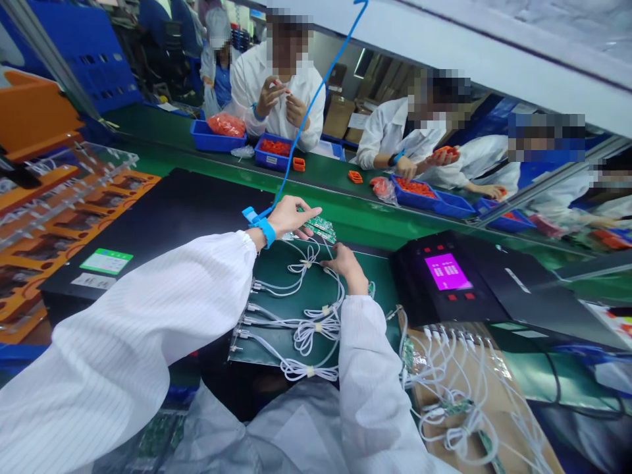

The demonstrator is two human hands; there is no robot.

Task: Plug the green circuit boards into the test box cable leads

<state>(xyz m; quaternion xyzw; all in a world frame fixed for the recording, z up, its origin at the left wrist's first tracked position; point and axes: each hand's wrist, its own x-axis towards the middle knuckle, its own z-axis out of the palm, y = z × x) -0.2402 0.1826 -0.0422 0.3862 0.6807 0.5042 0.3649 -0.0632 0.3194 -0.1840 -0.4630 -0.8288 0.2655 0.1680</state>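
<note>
My left hand, with a blue wrist strap, is closed on a green circuit board at the far side of the dark green work surface. My right hand is just below the board's near right end, its thumb and finger around a white cable; the exact grip is partly hidden. Several tied bundles of white cable lie between my forearms. Their plugs sit in a row of connectors along the left edge of the surface.
A black box stands left, beside an orange fixture. A black tester with a purple screen stands right, above cardboard with cables and boards. A blue cord rises from my strap. Co-workers handle orange parts beyond blue bins.
</note>
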